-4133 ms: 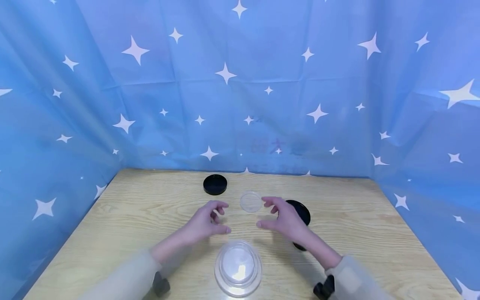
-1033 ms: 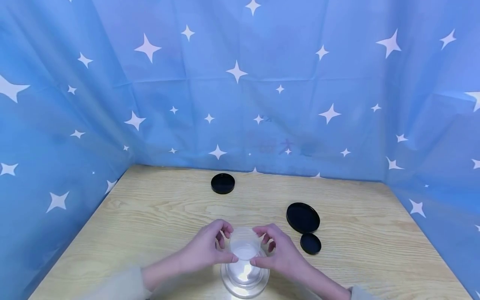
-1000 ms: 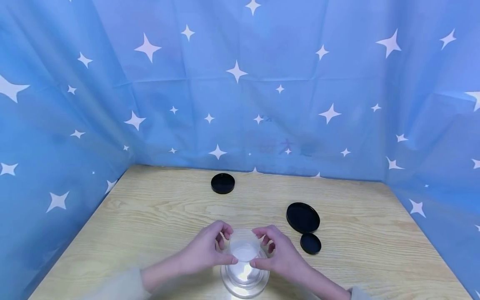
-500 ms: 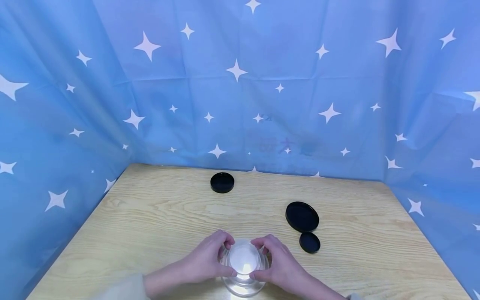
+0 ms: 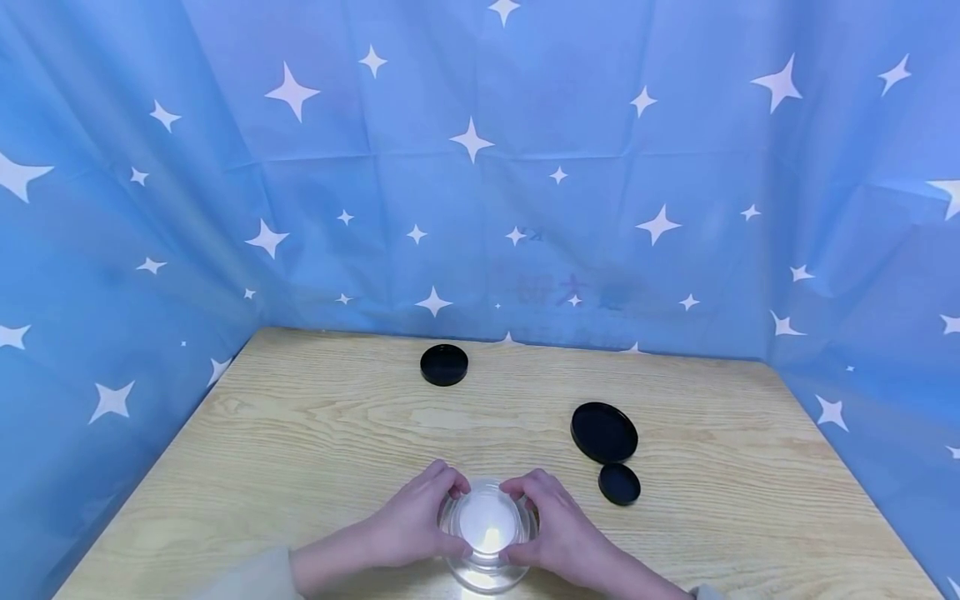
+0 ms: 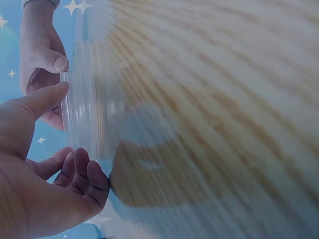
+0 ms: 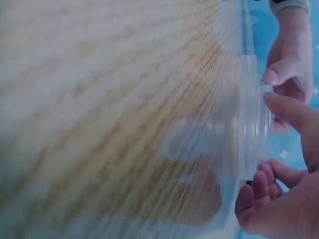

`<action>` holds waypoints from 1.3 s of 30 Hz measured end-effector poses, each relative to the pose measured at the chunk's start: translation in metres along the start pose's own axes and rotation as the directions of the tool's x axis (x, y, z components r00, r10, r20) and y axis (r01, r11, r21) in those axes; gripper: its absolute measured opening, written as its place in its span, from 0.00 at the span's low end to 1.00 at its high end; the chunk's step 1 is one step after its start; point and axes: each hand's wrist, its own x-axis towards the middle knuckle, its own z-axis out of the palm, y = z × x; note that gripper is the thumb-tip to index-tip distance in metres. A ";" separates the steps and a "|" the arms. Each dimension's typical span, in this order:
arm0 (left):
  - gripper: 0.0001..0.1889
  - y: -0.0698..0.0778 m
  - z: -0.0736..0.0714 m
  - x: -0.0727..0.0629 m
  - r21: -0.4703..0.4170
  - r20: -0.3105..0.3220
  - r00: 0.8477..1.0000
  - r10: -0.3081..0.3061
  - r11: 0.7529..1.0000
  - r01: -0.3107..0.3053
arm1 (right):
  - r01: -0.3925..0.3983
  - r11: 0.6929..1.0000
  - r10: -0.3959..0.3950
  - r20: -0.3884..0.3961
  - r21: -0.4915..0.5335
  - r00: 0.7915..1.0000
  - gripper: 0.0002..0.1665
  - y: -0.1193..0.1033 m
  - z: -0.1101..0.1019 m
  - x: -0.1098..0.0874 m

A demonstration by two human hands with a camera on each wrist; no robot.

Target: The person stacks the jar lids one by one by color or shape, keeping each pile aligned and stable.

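Head view. Your left hand (image 5: 420,521) and right hand (image 5: 555,529) are pinching opposite sides of the top clear disc (image 5: 487,518) between thumb and curled fingers. That disc is sitting on the clear stack (image 5: 483,579), near the front of the bench (image 5: 300,433); transparency and glare are blurring its layers, so you cannot count them. Your left sleeve (image 5: 251,579) is blurring and running off the bottom edge; only a scrap of your right sleeve (image 5: 708,593) is showing. Three black discs are lying beyond: a far one (image 5: 444,365), a large one (image 5: 604,432) and a small one (image 5: 619,484), the last two touching. The blue curtain (image 5: 337,208) is carrying white stars and faint writing (image 5: 573,289); one mark is resembling 大, the rest is too faded for reading.

Left wrist view. Your left hand is running off the left edge; your right hand is partly hiding behind the stack. A tan patch beside it is staying indistinct.

Right wrist view. Your right hand is running off the right edge; the stack is appearing edge-on, its layers merging.
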 end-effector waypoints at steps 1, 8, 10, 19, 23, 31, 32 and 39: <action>0.30 0.000 0.000 0.000 0.000 0.000 1.000 0.001 1.000 -0.001 | 0.000 1.000 0.000 0.001 -0.001 1.000 0.40 0.000 0.000 0.000; 0.31 0.000 0.000 0.000 0.005 -0.008 1.000 0.005 1.000 -0.005 | 0.009 1.000 -0.009 -0.001 -0.010 1.000 0.40 0.001 0.000 -0.001; 0.31 0.000 0.000 0.000 0.001 -0.008 1.000 0.011 1.000 -0.011 | 0.013 1.000 -0.013 -0.005 -0.013 1.000 0.41 0.001 0.000 -0.001; 0.33 -0.002 -0.002 -0.001 -0.032 0.001 1.000 0.005 0.999 -0.005 | 0.023 1.000 -0.023 -0.034 -0.014 0.999 0.42 0.002 -0.002 -0.003; 0.34 -0.003 -0.004 -0.001 -0.055 0.013 1.000 -0.004 0.998 0.005 | 0.026 1.000 -0.026 -0.050 -0.016 0.998 0.42 0.002 -0.005 -0.003; 0.35 -0.001 -0.009 0.001 -0.099 -0.002 1.000 0.008 0.995 -0.009 | 0.017 1.000 -0.016 -0.084 0.002 0.996 0.42 0.003 -0.011 -0.001; 0.34 -0.001 -0.010 0.002 -0.099 -0.008 1.000 0.012 0.995 -0.013 | 0.014 1.000 -0.014 -0.087 0.003 0.996 0.42 0.003 -0.012 0.000; 0.34 -0.008 -0.016 0.008 -0.171 -0.006 1.000 -0.014 0.985 0.013 | 0.001 1.000 -0.001 -0.093 0.001 0.996 0.41 0.004 -0.016 0.001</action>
